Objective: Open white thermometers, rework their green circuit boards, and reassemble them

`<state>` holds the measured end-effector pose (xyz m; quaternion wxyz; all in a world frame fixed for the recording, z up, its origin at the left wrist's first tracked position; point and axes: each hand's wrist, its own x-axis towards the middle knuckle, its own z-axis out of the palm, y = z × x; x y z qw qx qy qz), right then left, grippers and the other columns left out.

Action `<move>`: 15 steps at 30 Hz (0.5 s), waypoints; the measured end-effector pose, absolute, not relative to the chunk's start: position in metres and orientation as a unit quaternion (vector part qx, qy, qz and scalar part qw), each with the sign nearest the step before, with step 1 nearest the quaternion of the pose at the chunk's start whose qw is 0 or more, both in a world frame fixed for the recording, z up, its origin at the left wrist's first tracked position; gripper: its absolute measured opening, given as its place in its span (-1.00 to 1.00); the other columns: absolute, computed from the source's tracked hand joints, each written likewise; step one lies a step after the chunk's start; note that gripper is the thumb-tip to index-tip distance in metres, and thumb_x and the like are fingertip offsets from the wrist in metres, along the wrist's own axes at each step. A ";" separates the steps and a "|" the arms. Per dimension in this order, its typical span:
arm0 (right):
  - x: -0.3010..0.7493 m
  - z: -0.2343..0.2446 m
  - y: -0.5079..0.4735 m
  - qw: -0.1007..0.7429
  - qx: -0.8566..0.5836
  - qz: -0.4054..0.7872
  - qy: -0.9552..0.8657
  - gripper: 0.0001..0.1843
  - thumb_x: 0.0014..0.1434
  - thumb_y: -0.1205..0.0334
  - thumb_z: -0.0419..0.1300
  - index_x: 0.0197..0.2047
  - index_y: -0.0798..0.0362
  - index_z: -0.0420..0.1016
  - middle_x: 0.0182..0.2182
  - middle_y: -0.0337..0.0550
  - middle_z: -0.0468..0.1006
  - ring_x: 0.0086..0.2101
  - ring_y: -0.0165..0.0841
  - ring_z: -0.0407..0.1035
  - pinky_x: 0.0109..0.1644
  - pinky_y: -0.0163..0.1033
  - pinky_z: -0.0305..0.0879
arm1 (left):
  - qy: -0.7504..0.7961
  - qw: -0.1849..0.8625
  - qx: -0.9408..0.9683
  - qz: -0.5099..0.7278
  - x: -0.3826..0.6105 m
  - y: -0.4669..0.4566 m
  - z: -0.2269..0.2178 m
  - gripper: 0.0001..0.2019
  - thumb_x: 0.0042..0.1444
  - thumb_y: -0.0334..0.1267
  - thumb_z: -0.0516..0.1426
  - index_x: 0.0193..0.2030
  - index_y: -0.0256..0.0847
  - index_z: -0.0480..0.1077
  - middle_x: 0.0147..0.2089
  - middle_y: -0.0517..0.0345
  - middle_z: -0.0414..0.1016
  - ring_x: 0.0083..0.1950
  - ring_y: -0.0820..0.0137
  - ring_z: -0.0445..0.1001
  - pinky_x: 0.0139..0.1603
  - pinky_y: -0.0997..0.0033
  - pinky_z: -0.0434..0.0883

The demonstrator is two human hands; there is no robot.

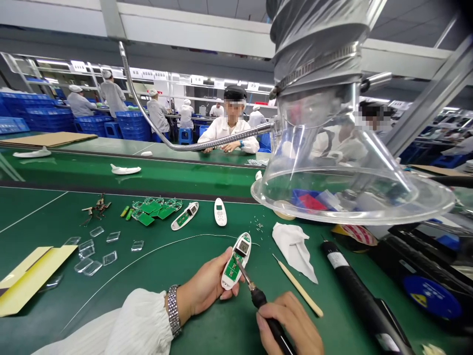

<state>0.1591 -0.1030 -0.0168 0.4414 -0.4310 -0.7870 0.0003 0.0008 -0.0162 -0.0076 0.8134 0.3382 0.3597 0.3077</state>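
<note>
One white device [231,265] over the green table [129,281], small screen [243,247] showing, and the left hand [207,286] has it pinched between thumb and fingers! The right hand [290,323] wraps its fingers round a soldering iron [260,298], tip right at the circuit board. Just beyond: a white shell [219,213] and another opened unit [181,220]. Rightward, a white cloth [291,244] and wooden-handled pick [301,290]; leftward, clear covers [92,267].

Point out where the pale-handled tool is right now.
In the head view, the pale-handled tool lies right of centre on the green tabletop, between the right hand and the white cloth.
</note>
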 end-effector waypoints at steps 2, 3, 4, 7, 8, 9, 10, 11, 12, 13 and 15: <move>0.160 -0.016 -0.102 0.433 -0.435 0.003 -0.790 -0.86 0.10 0.47 0.11 -0.29 0.04 0.32 -0.52 -0.22 0.28 -0.49 -0.41 0.26 -0.43 -0.33 0.25 | 0.360 0.814 0.336 0.307 0.001 -0.016 -0.006 -0.58 0.05 0.10 0.05 -0.43 -0.30 0.28 -0.59 0.19 0.36 -0.70 0.59 0.22 -0.73 0.59 -0.03; 0.160 -0.015 -0.102 0.430 -0.437 0.007 -0.790 -0.86 0.11 0.47 0.11 -0.29 0.04 0.32 -0.51 -0.21 0.28 -0.49 -0.40 0.26 -0.43 -0.33 0.25 | 0.360 0.814 0.335 0.310 0.001 -0.016 -0.006 -0.58 0.04 0.11 0.06 -0.42 -0.30 0.28 -0.58 0.18 0.36 -0.69 0.58 0.23 -0.73 0.59 -0.03; 0.160 -0.015 -0.102 0.427 -0.438 0.009 -0.791 -0.86 0.12 0.47 0.10 -0.28 0.05 0.32 -0.51 -0.21 0.28 -0.49 -0.40 0.26 -0.43 -0.33 0.25 | 0.360 0.813 0.334 0.312 0.001 -0.016 -0.006 -0.58 0.04 0.11 0.07 -0.42 -0.30 0.28 -0.55 0.17 0.37 -0.67 0.57 0.25 -0.73 0.59 -0.02; 0.160 -0.015 -0.103 0.413 -0.439 0.012 -0.798 -0.87 0.13 0.47 0.09 -0.29 0.05 0.33 -0.51 -0.20 0.28 -0.48 -0.40 0.25 -0.44 -0.32 0.24 | 0.363 0.811 0.333 0.315 0.001 -0.016 -0.007 -0.58 0.03 0.11 0.08 -0.40 -0.30 0.29 -0.51 0.15 0.38 -0.63 0.56 0.28 -0.73 0.60 0.00; 0.160 -0.016 -0.103 0.408 -0.441 0.011 -0.799 -0.87 0.13 0.47 0.09 -0.29 0.05 0.34 -0.50 -0.19 0.28 -0.48 -0.39 0.25 -0.44 -0.31 0.24 | 0.364 0.810 0.333 0.316 0.002 -0.015 -0.008 -0.58 0.04 0.10 0.08 -0.39 -0.31 0.29 -0.49 0.14 0.39 -0.62 0.56 0.28 -0.72 0.60 0.01; 0.161 -0.017 -0.103 0.404 -0.443 0.011 -0.800 -0.88 0.13 0.46 0.09 -0.29 0.05 0.34 -0.50 -0.19 0.28 -0.48 -0.39 0.25 -0.43 -0.31 0.25 | 0.365 0.810 0.333 0.316 0.002 -0.015 -0.008 -0.59 0.05 0.10 0.07 -0.39 -0.31 0.29 -0.48 0.14 0.39 -0.61 0.56 0.28 -0.72 0.60 0.02; 0.160 -0.017 -0.102 0.404 -0.445 0.013 -0.799 -0.88 0.13 0.46 0.09 -0.29 0.05 0.34 -0.49 -0.19 0.28 -0.47 -0.39 0.25 -0.42 -0.31 0.25 | 0.365 0.810 0.332 0.317 0.002 -0.015 -0.009 -0.59 0.06 0.10 0.06 -0.38 -0.31 0.29 -0.47 0.13 0.39 -0.61 0.56 0.28 -0.72 0.61 0.03; 0.160 -0.018 -0.102 0.409 -0.445 0.015 -0.796 -0.88 0.14 0.46 0.08 -0.29 0.05 0.34 -0.49 -0.19 0.28 -0.47 -0.39 0.26 -0.41 -0.31 0.26 | 0.365 0.809 0.333 0.318 0.002 -0.015 -0.010 -0.58 0.07 0.10 0.05 -0.38 -0.31 0.29 -0.46 0.12 0.39 -0.60 0.56 0.29 -0.71 0.61 0.03; 0.160 -0.018 -0.102 0.418 -0.446 0.019 -0.792 -0.88 0.14 0.45 0.08 -0.30 0.05 0.34 -0.50 -0.20 0.29 -0.47 -0.40 0.26 -0.41 -0.32 0.26 | 0.364 0.809 0.334 0.318 0.001 -0.016 -0.011 -0.58 0.08 0.10 0.04 -0.38 -0.32 0.30 -0.45 0.10 0.39 -0.59 0.56 0.29 -0.71 0.61 0.04; 0.160 -0.018 -0.101 0.426 -0.449 0.024 -0.785 -0.88 0.14 0.45 0.08 -0.31 0.04 0.33 -0.50 -0.21 0.29 -0.47 -0.40 0.27 -0.40 -0.32 0.26 | 0.364 0.808 0.336 0.319 0.001 -0.016 -0.011 -0.57 0.09 0.10 0.03 -0.38 -0.32 0.30 -0.45 0.10 0.39 -0.59 0.56 0.29 -0.71 0.61 0.05; 0.159 -0.017 -0.100 0.439 -0.455 0.036 -0.774 -0.89 0.15 0.44 0.08 -0.33 0.04 0.31 -0.50 -0.23 0.31 -0.47 -0.42 0.28 -0.40 -0.34 0.26 | 0.362 0.805 0.344 0.320 0.001 -0.016 -0.012 -0.57 0.09 0.10 0.02 -0.39 -0.33 0.30 -0.45 0.09 0.38 -0.59 0.55 0.29 -0.71 0.61 0.05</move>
